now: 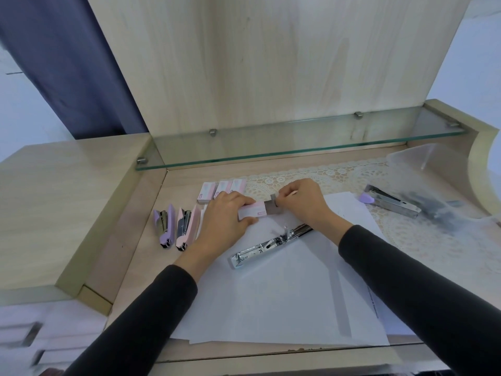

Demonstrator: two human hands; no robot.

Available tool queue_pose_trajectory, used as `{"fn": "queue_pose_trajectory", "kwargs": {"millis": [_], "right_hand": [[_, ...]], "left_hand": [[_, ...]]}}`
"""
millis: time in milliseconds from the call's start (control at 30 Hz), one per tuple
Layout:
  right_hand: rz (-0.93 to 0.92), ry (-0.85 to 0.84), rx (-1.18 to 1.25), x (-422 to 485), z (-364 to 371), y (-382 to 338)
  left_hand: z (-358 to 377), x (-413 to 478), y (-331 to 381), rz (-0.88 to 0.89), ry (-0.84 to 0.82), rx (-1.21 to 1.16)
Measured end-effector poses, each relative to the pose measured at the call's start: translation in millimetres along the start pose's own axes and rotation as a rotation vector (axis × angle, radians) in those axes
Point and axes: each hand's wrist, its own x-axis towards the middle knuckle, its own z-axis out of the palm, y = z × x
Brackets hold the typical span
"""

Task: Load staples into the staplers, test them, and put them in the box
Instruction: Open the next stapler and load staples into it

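Nearest me, white paper sheets (284, 294) cover the desk. On them, at centre, I see one chrome stapler (271, 245) lying opened flat. Just beyond, the left hand (225, 221) grips one pink staple box (252, 211), and the right hand (303, 202) pinches a grey staple strip (272, 206) at the box's end (touching it). At nine o'clock lie a purple stapler (165, 226) and a pink stapler (185, 227), both closed. At eleven o'clock, three more staple boxes (222, 189) sit side by side. At two o'clock, another opened stapler (390, 200) lies by a clear plastic bag (433, 185).

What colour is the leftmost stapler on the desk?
The leftmost stapler is lilac purple, with shiny metal inside; the head view shows it.
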Motion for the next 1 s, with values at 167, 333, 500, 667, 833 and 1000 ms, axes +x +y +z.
{"fn": "queue_pose_trajectory", "kwargs": {"millis": [167, 333, 500, 667, 833, 1000], "right_hand": [[-0.017, 0.089, 0.117, 1.8, -14.8, 5.0], [-0.011, 0.116, 0.151, 3.3, -23.1, 12.3], [-0.054, 0.067, -0.002, 0.7, -28.0, 12.7], [-0.127, 0.042, -0.102, -2.8, -25.6, 15.0], [-0.187, 0.013, -0.134, -4.1, -25.8, 16.9], [-0.204, -0.123, -0.278, -5.0, -25.0, 15.9]], "left_hand": [[-0.8, -0.6, 0.3, -0.006, -0.005, -0.012], [-1.5, -0.8, 0.2, -0.026, -0.024, -0.029], [-3.9, -0.9, 1.9, -0.041, -0.035, -0.073], [-9.0, -2.0, 2.6, -0.053, -0.015, -0.119], [-14.4, -1.5, 0.8, -0.069, 0.000, -0.125], [-16.7, -2.5, -0.9, -0.074, -0.026, -0.100]]}}
